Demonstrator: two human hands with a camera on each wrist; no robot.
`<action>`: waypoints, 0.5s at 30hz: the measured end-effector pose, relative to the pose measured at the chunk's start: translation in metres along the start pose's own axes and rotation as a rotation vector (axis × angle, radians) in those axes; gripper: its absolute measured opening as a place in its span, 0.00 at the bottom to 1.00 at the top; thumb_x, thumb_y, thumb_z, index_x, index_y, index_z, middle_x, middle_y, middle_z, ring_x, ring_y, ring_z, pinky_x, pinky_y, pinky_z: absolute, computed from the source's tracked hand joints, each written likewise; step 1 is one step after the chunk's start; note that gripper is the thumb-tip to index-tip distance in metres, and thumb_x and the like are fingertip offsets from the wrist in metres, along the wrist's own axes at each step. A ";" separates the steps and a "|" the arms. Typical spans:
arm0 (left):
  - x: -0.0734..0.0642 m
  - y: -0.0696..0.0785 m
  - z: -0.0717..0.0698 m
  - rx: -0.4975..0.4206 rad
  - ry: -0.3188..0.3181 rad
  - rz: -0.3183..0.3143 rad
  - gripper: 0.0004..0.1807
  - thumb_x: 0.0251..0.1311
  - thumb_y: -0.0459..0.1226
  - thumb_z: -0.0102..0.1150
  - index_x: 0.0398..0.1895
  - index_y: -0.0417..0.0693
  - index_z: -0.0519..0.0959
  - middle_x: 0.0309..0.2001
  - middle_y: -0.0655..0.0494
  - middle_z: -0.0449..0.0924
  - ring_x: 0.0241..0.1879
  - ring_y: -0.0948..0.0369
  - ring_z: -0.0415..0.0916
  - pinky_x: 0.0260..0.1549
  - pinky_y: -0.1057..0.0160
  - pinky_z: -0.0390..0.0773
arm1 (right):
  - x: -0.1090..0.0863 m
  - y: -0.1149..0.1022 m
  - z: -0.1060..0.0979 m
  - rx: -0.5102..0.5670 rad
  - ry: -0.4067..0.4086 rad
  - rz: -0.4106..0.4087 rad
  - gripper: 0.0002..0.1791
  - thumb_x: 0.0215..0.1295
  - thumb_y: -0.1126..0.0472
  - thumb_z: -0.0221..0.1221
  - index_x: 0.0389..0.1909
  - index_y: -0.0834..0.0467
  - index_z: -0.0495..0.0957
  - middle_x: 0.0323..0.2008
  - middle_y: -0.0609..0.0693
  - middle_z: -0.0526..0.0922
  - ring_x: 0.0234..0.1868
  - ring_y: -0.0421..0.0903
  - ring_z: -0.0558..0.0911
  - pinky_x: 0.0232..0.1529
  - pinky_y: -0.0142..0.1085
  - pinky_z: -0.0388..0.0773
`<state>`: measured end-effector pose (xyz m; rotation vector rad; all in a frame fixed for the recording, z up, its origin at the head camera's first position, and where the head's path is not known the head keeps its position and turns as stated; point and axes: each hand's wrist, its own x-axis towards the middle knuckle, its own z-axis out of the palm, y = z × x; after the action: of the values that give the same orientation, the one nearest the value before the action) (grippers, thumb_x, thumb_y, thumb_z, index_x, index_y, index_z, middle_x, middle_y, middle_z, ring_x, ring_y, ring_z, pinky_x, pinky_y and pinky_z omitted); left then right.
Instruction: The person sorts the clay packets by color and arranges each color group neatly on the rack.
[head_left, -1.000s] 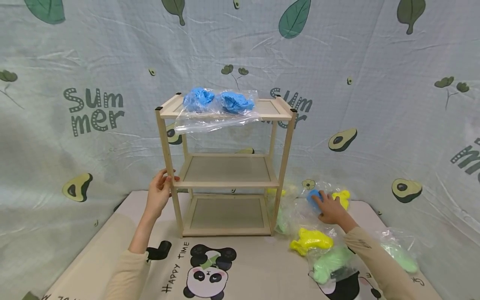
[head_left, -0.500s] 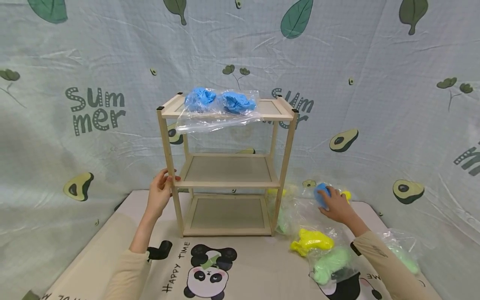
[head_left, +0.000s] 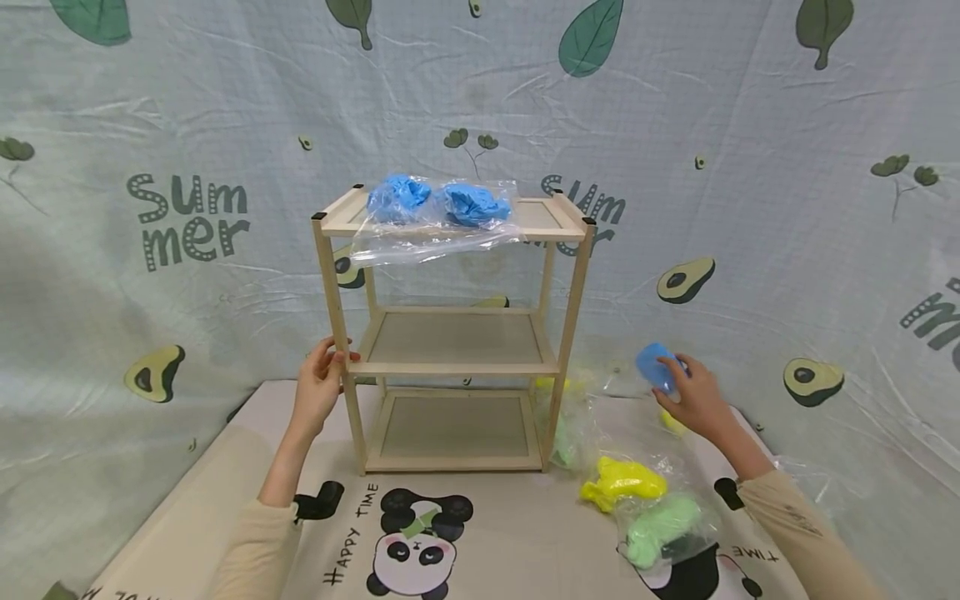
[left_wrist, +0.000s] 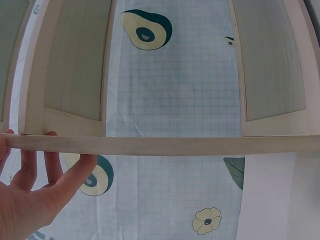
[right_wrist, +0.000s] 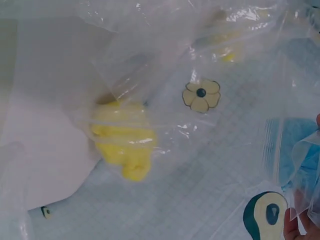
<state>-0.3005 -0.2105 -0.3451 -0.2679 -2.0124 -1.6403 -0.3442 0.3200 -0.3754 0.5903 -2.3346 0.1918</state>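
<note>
The person's right hand point(head_left: 693, 396) has thumb and fingers pinched on a blue bundle point(head_left: 652, 364), held up off the table point(head_left: 517, 533) between three and four o'clock from the wooden rack point(head_left: 453, 369), well apart from it; the left hand point(head_left: 317, 387) grips the rack's front post between eight and nine o'clock, thumb to one side and fingers behind, which I take for steadying; the step in hand, as I read it, is a pick-up; the next move seems to call for a firm pinch, a raise clear of the loose plastic, and, if the rack is to take it, a swing toward nine o'clock with the post held firm.

The blue bundle sits inside a clear zip bag point(right_wrist: 271, 150); on the top shelf point(head_left: 542, 215) lie one blue lump point(head_left: 397, 196) at eleven o'clock and another blue lump point(head_left: 474, 205) near twelve, both in clear bagging point(head_left: 405, 252) whose edge hangs over the front rail; one bag or two, I cannot tell; at four o'clock on the table a yellow bundle point(head_left: 624, 481) and a green bundle point(head_left: 663, 525) lie together amid clear plastic, the green nearer the person; a second yellow bundle point(head_left: 672, 422) shows partly, just below the right hand.
</note>
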 end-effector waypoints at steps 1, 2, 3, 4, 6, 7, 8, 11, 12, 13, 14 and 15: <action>0.000 0.000 0.000 -0.002 0.001 0.000 0.07 0.66 0.40 0.41 0.41 0.63 0.69 0.27 0.78 0.74 0.31 0.75 0.72 0.25 0.68 0.76 | 0.001 0.000 -0.002 -0.016 0.026 -0.013 0.30 0.40 0.66 0.68 0.48 0.63 0.67 0.43 0.73 0.71 0.40 0.68 0.73 0.36 0.57 0.68; 0.000 0.000 0.000 -0.003 -0.001 0.000 0.07 0.66 0.40 0.41 0.42 0.62 0.69 0.28 0.77 0.74 0.31 0.75 0.72 0.26 0.68 0.76 | 0.002 -0.001 -0.005 -0.026 0.054 -0.022 0.30 0.40 0.66 0.67 0.47 0.63 0.68 0.42 0.73 0.71 0.40 0.68 0.72 0.34 0.56 0.65; 0.000 0.000 0.000 -0.006 0.000 -0.001 0.07 0.66 0.40 0.41 0.41 0.62 0.69 0.27 0.77 0.75 0.31 0.75 0.72 0.26 0.68 0.76 | 0.003 0.000 -0.008 -0.030 0.078 -0.032 0.28 0.41 0.65 0.66 0.47 0.63 0.68 0.42 0.73 0.72 0.40 0.68 0.72 0.33 0.56 0.63; 0.000 -0.001 0.000 -0.008 0.001 -0.003 0.07 0.66 0.40 0.41 0.42 0.62 0.69 0.27 0.77 0.75 0.31 0.75 0.72 0.26 0.69 0.76 | 0.003 -0.001 -0.010 -0.029 0.103 -0.041 0.26 0.43 0.64 0.64 0.47 0.62 0.68 0.42 0.72 0.72 0.40 0.68 0.71 0.32 0.56 0.61; 0.000 -0.001 0.000 -0.010 0.000 -0.006 0.07 0.66 0.40 0.41 0.41 0.61 0.69 0.27 0.76 0.75 0.32 0.76 0.72 0.26 0.69 0.76 | 0.004 -0.001 -0.015 -0.036 0.162 -0.063 0.22 0.51 0.59 0.60 0.47 0.61 0.69 0.42 0.71 0.72 0.39 0.67 0.71 0.32 0.55 0.60; 0.000 -0.001 0.000 -0.010 0.000 -0.007 0.06 0.66 0.39 0.41 0.41 0.61 0.69 0.27 0.76 0.75 0.31 0.76 0.72 0.26 0.70 0.76 | 0.005 -0.001 -0.018 -0.038 0.187 -0.073 0.20 0.53 0.57 0.57 0.46 0.62 0.69 0.42 0.72 0.72 0.39 0.67 0.71 0.32 0.55 0.60; 0.000 -0.001 0.000 -0.007 -0.003 -0.006 0.07 0.66 0.40 0.41 0.42 0.61 0.69 0.28 0.77 0.75 0.31 0.76 0.72 0.25 0.70 0.76 | 0.006 -0.002 -0.021 -0.037 0.207 -0.081 0.19 0.55 0.56 0.55 0.46 0.62 0.70 0.42 0.72 0.73 0.38 0.67 0.71 0.32 0.55 0.60; 0.000 -0.001 0.000 -0.004 -0.003 -0.005 0.06 0.66 0.40 0.41 0.42 0.61 0.68 0.28 0.77 0.75 0.32 0.76 0.72 0.25 0.71 0.76 | 0.011 -0.002 -0.030 -0.057 0.253 -0.092 0.20 0.59 0.52 0.49 0.46 0.62 0.71 0.42 0.72 0.73 0.37 0.67 0.71 0.32 0.56 0.61; 0.000 -0.001 0.000 -0.003 -0.001 -0.004 0.06 0.66 0.40 0.41 0.41 0.62 0.68 0.28 0.77 0.75 0.32 0.76 0.72 0.25 0.71 0.76 | 0.012 -0.002 -0.033 -0.065 0.266 -0.095 0.21 0.59 0.50 0.48 0.45 0.62 0.72 0.42 0.72 0.73 0.36 0.67 0.71 0.31 0.56 0.61; 0.000 -0.001 0.000 -0.003 -0.001 -0.001 0.06 0.66 0.40 0.41 0.42 0.62 0.68 0.28 0.78 0.75 0.32 0.76 0.72 0.25 0.71 0.76 | 0.014 -0.002 -0.037 -0.067 0.269 -0.095 0.22 0.58 0.51 0.47 0.44 0.64 0.72 0.42 0.73 0.73 0.36 0.68 0.71 0.30 0.57 0.61; 0.000 -0.001 0.000 -0.004 -0.001 0.000 0.06 0.66 0.40 0.41 0.42 0.62 0.69 0.28 0.78 0.75 0.32 0.76 0.72 0.25 0.71 0.76 | 0.017 -0.003 -0.041 -0.073 0.279 -0.093 0.23 0.60 0.49 0.46 0.44 0.64 0.72 0.43 0.73 0.73 0.37 0.68 0.71 0.30 0.56 0.60; 0.000 -0.001 0.000 -0.006 0.002 -0.001 0.06 0.66 0.40 0.41 0.41 0.62 0.68 0.28 0.77 0.75 0.32 0.76 0.72 0.25 0.71 0.76 | 0.019 -0.003 -0.044 -0.084 0.294 -0.094 0.25 0.61 0.47 0.43 0.44 0.65 0.73 0.43 0.73 0.73 0.36 0.68 0.71 0.29 0.56 0.60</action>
<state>-0.3011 -0.2105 -0.3454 -0.2675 -2.0066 -1.6474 -0.3279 0.3233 -0.3301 0.5859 -2.0167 0.1266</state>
